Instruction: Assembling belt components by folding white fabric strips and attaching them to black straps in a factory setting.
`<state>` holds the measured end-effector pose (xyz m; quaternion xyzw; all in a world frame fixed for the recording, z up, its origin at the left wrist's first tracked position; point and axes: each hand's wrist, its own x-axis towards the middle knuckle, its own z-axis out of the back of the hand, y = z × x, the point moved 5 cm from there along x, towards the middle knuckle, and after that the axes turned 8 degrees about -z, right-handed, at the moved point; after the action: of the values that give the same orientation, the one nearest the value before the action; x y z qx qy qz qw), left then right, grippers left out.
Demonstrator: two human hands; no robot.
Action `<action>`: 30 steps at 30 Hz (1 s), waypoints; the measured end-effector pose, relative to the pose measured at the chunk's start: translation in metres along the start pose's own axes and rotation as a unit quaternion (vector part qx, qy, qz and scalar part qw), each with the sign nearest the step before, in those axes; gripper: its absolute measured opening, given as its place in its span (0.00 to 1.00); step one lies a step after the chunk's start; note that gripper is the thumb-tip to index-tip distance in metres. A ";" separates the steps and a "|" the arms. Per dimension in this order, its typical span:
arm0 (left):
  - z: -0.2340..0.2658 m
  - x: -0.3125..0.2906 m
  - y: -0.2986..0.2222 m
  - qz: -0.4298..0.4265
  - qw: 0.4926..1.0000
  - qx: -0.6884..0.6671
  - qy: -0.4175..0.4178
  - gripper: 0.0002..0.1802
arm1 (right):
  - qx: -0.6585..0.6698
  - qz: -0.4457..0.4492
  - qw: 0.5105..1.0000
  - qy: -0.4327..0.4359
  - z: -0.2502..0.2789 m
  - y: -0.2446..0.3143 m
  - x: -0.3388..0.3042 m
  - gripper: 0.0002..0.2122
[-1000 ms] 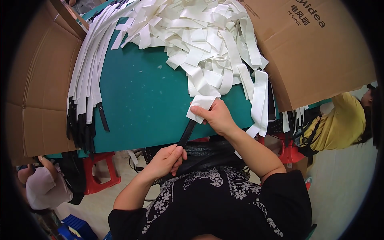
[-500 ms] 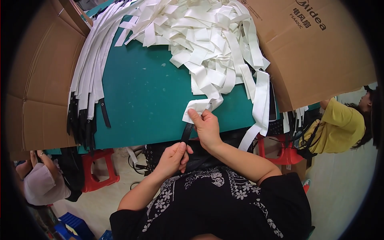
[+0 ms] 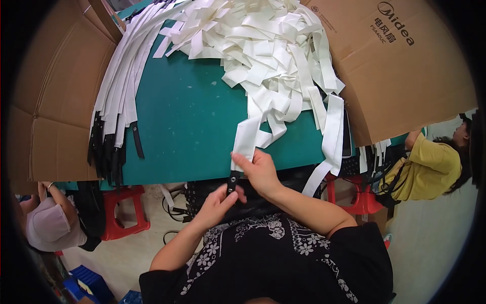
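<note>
At the table's near edge my right hand (image 3: 261, 175) pinches the lower end of a flat white fabric strip (image 3: 245, 138), thumb on top. A black strap (image 3: 233, 180) with metal eyelets comes out of that end; whether it runs inside the white strip is hidden. Just below and to the left, my left hand (image 3: 215, 206) is closed on the strap, its fingers partly behind it and slightly blurred. The white strip leads up toward a large tangled pile of white strips (image 3: 268, 55) at the back of the table.
Black-ended white straps (image 3: 119, 86) lie in a row on the green table (image 3: 182, 121), at left. Cardboard boxes (image 3: 66, 86) flank both sides. A phone-like dark object (image 3: 347, 134) rests at the right edge. Red stools (image 3: 126, 213) and two people are beyond.
My right hand has shifted slightly down, and the white strip now stretches out straighter, nearer me. Less bare black strap shows between my hands. An eyelet on it has come into view.
</note>
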<state>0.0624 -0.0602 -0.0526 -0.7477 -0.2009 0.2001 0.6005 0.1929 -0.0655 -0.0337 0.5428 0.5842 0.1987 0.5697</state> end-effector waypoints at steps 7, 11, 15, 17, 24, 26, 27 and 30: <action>-0.017 0.013 -0.013 0.090 0.956 -0.279 -0.031 0.15 | 0.001 -0.138 0.984 0.109 -0.003 0.007 -0.016 0.09; -0.043 0.006 -0.005 0.111 0.959 -0.261 -0.025 0.16 | -0.075 -0.024 0.997 0.022 0.023 0.028 0.002 0.12; -0.057 0.022 -0.008 0.110 0.938 -0.330 0.008 0.17 | -0.162 -0.141 0.973 0.082 0.016 0.040 -0.039 0.14; -0.067 0.030 -0.009 0.083 0.951 -0.297 -0.007 0.17 | -0.156 -0.153 0.973 0.068 0.030 0.044 -0.046 0.14; -0.089 0.038 0.003 0.152 0.933 -0.316 0.079 0.10 | -0.198 -0.186 0.961 0.061 0.059 0.037 -0.068 0.14; -0.097 0.042 -0.009 0.117 0.938 -0.311 0.100 0.12 | -0.165 -0.184 0.968 0.038 0.070 0.040 -0.069 0.13; -0.100 0.044 -0.015 0.081 0.942 -0.304 0.116 0.14 | -0.212 -0.165 0.963 0.018 0.074 0.041 -0.069 0.12; -0.069 0.073 -0.018 0.114 0.909 -0.401 0.017 0.21 | -0.279 -0.139 0.949 0.038 0.085 0.038 -0.069 0.11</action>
<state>0.1599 -0.0740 -0.0255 -0.9466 -0.1677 0.1567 0.2263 0.2666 -0.1454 0.0068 0.2679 0.5961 0.2929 0.6979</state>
